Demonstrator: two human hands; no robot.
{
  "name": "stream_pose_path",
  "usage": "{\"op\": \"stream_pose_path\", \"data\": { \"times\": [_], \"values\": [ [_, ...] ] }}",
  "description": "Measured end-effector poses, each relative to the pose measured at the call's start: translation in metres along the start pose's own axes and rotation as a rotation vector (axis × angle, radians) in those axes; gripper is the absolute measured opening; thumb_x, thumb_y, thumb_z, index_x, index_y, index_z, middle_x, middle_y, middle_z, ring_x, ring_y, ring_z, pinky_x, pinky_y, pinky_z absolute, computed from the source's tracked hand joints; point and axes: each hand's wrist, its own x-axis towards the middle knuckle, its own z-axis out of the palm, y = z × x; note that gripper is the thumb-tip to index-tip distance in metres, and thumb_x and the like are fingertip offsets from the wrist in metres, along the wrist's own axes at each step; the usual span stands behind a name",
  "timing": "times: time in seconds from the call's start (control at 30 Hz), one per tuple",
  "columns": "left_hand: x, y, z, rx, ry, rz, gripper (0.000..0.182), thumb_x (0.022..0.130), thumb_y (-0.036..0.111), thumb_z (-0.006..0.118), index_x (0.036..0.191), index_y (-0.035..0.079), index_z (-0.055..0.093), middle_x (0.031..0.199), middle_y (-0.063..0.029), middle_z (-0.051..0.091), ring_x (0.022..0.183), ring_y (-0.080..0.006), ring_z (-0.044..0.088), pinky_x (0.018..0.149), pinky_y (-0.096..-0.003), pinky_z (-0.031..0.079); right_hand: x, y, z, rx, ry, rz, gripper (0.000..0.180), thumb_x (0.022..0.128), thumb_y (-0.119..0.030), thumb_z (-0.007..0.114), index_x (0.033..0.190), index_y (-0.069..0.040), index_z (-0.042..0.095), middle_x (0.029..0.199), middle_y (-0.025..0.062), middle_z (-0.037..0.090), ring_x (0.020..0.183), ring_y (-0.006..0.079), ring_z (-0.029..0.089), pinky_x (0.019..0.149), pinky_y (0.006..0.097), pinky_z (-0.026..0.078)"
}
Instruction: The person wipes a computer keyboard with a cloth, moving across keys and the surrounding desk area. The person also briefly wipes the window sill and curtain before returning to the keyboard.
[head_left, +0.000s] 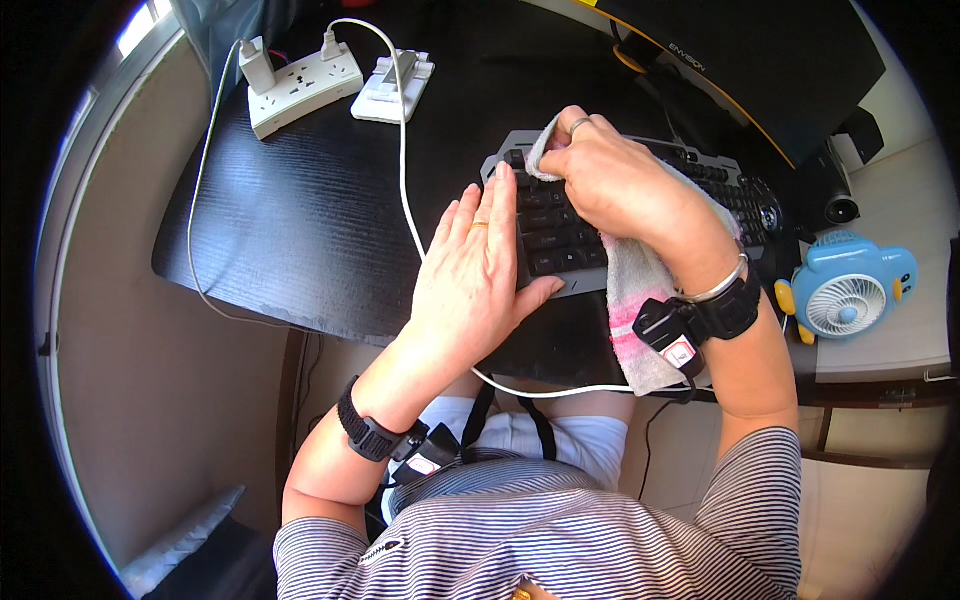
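A black keyboard with a grey frame (564, 238) lies on the dark desk in front of me. My left hand (480, 262) rests flat along its left end, fingers extended and thumb on the front edge. Over the upper left keys, my right hand (611, 169) grips a grey and pink cloth (637, 281). One bunched end of the cloth shows at the fingertips. The rest runs under my wrist, across the keys and over the desk's front edge. Both the hand and the cloth hide the keyboard's middle.
A white power strip (304, 88) with plugs and a white folding stand (394, 86) sit at the back left. A white cable (403, 161) crosses the desk. A black monitor (757, 64) stands back right. Beyond the keyboard are a black mouse (768, 216) and a blue penguin-shaped fan (847, 289).
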Motion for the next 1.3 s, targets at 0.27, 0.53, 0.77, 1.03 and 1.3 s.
{"op": "stream_pose_path", "data": {
  "times": [0.27,0.53,0.77,1.03,1.3],
  "values": [
    [-0.001,0.000,0.001,0.018,-0.050,-0.048,0.120,0.072,0.038,0.086,0.153,-0.011,0.011,0.136,-0.0307,0.052,0.133,-0.0426,0.048,0.115,-0.0449,0.034,0.007,0.010,0.015,0.219,0.209,-0.021,0.029,0.084,-0.003,0.056,0.106,-0.008,0.074,0.107,0.0197,0.065,0.105,0.0336,0.062,0.091,0.0413,0.053],
    [-0.001,0.001,0.001,-0.003,-0.051,-0.059,0.120,0.072,0.036,0.086,0.154,-0.010,0.012,0.143,-0.0304,0.046,0.136,-0.0420,0.045,0.116,-0.0451,0.034,0.003,0.011,0.013,0.469,0.123,0.020,0.031,0.083,-0.003,0.055,0.109,-0.004,0.072,0.111,0.0248,0.063,0.112,0.0364,0.058,0.098,0.0412,0.049],
    [0.001,0.002,-0.002,-0.050,-0.044,-0.071,0.121,0.070,0.032,0.087,0.153,-0.011,0.010,0.139,-0.0293,0.050,0.132,-0.0403,0.048,0.114,-0.0437,0.035,0.006,0.012,0.014,0.492,0.117,0.033,0.035,0.081,-0.003,0.054,0.112,-0.002,0.070,0.113,0.0259,0.062,0.114,0.0380,0.056,0.101,0.0410,0.047],
    [0.002,0.001,-0.003,-0.029,-0.045,-0.065,0.121,0.069,0.029,0.088,0.153,-0.012,0.010,0.135,-0.0282,0.054,0.130,-0.0397,0.049,0.113,-0.0428,0.037,0.000,0.015,0.017,0.521,0.183,-0.022,0.036,0.080,-0.004,0.055,0.112,-0.002,0.071,0.110,0.0251,0.063,0.114,0.0376,0.057,0.100,0.0417,0.047],
    [0.004,0.001,-0.004,-0.039,-0.020,-0.077,0.120,0.071,0.031,0.087,0.153,-0.012,0.011,0.135,-0.0295,0.054,0.129,-0.0411,0.050,0.112,-0.0434,0.038,-0.020,0.031,-0.009,0.491,0.265,0.088,0.030,0.081,-0.006,0.057,0.108,-0.004,0.072,0.103,0.0206,0.067,0.106,0.0330,0.062,0.091,0.0399,0.050]
  ]
}}
